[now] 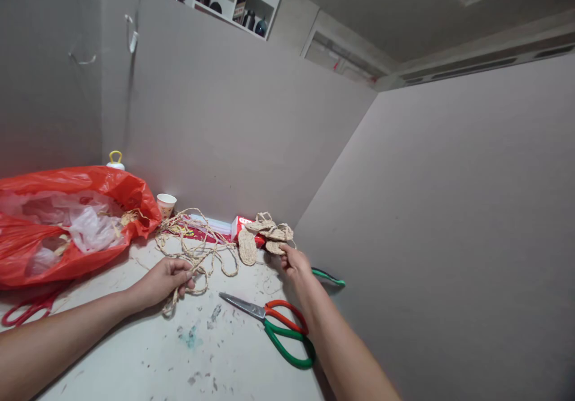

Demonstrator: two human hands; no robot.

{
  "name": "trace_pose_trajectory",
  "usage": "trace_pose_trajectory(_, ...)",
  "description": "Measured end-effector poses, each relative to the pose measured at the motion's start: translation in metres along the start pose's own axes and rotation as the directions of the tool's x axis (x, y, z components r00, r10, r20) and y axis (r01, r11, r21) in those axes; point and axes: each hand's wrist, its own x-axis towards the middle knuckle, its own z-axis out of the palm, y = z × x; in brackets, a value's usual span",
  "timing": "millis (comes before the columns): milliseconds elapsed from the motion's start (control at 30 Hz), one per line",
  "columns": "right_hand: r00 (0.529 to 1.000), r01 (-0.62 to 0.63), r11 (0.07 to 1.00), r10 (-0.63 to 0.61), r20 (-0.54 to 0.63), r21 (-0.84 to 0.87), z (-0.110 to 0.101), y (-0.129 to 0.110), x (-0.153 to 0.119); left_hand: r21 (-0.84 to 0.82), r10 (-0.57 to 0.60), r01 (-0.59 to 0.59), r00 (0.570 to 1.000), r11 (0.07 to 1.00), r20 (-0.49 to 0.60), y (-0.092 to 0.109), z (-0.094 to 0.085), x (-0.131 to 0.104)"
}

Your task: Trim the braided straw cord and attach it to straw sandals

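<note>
My left hand (167, 278) is closed on a braided straw cord (207, 233), whose loose loops spread over the table behind it. At the back right, the thumb and fingers of my right hand (296, 263) pinch the edge of a small woven straw sole (275, 247). Several small straw sandals (268, 231) are heaped right behind that sole. A second flat straw sole (247, 247) leans to the left of the heap. Between my forearms lie scissors (245, 306) with one orange and one green handle, near my right forearm.
A red plastic bag (81, 176) with clear bags and straw inside fills the left side. Red-handled scissors (29, 311) stick out below it. A paper cup (166, 204) and a red-and-white box (241, 225) stand along the back partition. A green-handled tool (327, 276) lies by the right panel.
</note>
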Motion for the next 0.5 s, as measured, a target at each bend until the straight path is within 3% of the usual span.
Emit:
trace_pose_trajectory(100, 0.989, 0.117, 0.985, -0.128, -0.079, -0.125, -0.022, 0.005, -0.006, -0.007, -0.001, 0.001, 1.000, 1.000, -0.002, 0.001, 0.001, 0.000)
trace_pose_trajectory(167, 0.955, 0.223, 0.947, -0.260, -0.142, -0.233, -0.037, 0.008, -0.013, -0.009, 0.012, -0.012, 1.000, 1.000, -0.001, 0.000, 0.001, 0.000)
trace_pose_trajectory(233, 0.892, 0.326, 0.882, -0.406, -0.198, -0.340, -0.050, 0.008, -0.019, -0.011, 0.021, -0.021, 1.000, 1.000, 0.002, -0.001, 0.000, 0.000)
trace_pose_trajectory(333, 0.762, 0.431, 0.771, -0.590, -0.269, -0.469, -0.064, 0.007, -0.024, -0.008, 0.025, -0.025, 1.000, 1.000, 0.011, -0.001, 0.000, -0.001)
trace_pose_trajectory(433, 0.646, 0.470, 0.676, -0.702, -0.301, -0.567, -0.073, 0.009, -0.025, -0.004, 0.030, -0.030, 0.999, 1.000, 0.020, 0.000, 0.000, -0.001)
trace_pose_trajectory(500, 0.597, 0.489, 0.613, -0.754, -0.274, -0.620, -0.076, 0.012, -0.026, -0.004, 0.028, -0.027, 0.999, 1.000, 0.017, 0.002, 0.001, -0.002)
